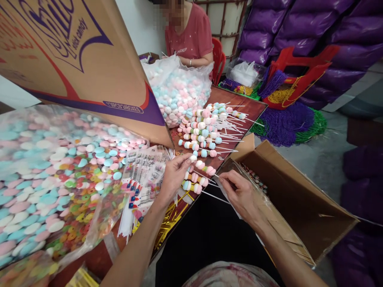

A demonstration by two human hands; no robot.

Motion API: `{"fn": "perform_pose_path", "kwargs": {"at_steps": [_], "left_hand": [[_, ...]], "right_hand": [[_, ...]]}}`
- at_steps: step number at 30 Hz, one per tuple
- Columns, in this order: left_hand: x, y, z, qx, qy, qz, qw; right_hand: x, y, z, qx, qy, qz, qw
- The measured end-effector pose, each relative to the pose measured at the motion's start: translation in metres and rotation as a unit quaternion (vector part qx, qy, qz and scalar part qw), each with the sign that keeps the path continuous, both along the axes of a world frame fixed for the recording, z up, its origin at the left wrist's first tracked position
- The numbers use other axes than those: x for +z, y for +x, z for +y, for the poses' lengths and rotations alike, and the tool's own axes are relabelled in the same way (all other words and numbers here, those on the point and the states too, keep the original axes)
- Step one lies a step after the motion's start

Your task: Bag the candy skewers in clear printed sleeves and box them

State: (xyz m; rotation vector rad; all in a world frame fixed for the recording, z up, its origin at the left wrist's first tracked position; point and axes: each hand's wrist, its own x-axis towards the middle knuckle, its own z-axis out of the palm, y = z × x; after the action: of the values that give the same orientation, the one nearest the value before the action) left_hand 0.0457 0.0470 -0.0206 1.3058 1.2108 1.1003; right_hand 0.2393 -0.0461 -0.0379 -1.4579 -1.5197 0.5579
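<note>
My right hand point(237, 191) pinches the white stick of a candy skewer point(206, 167) over the table's front edge. My left hand point(176, 173) has its thumb and fingers closed on a white marshmallow point(193, 158) at the skewer's far end. Pink and white marshmallows and a green-yellow piece sit along that skewer. Just below it, more loaded skewers point(192, 186) lie at the edge, sticks pointing right. Beyond my hands is a pile of finished skewers point(206, 129). Printed plastic wrappers point(148, 171) lie left of my left hand.
Bags of marshmallows point(32, 171) and gummy rings point(80, 211) cover the left. A large carton point(98, 79) stands behind them. An open box point(311, 199) is at right. A person point(191, 40) sits across the table point(254, 104) behind another marshmallow bag point(179, 87). Gold ties point(170, 223) lie near my left forearm.
</note>
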Motion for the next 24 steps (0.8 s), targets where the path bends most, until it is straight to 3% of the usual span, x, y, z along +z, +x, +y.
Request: {"fn": "perform_pose_path", "kwargs": {"at_steps": [10, 17, 24], "left_hand": [[-0.005, -0.003, -0.004, 0.001, 0.007, -0.024, 1.0], [-0.003, 0.001, -0.006, 0.042, -0.026, 0.001, 0.999], [-0.001, 0.002, -0.01, 0.012, -0.028, -0.031, 0.999]], "right_hand": [[0.004, -0.005, -0.002, 0.005, -0.006, -0.049, 0.999], [0.008, -0.01, -0.003, 0.024, -0.056, -0.093, 0.994], [0.01, -0.013, -0.002, 0.019, -0.034, -0.103, 0.994]]}}
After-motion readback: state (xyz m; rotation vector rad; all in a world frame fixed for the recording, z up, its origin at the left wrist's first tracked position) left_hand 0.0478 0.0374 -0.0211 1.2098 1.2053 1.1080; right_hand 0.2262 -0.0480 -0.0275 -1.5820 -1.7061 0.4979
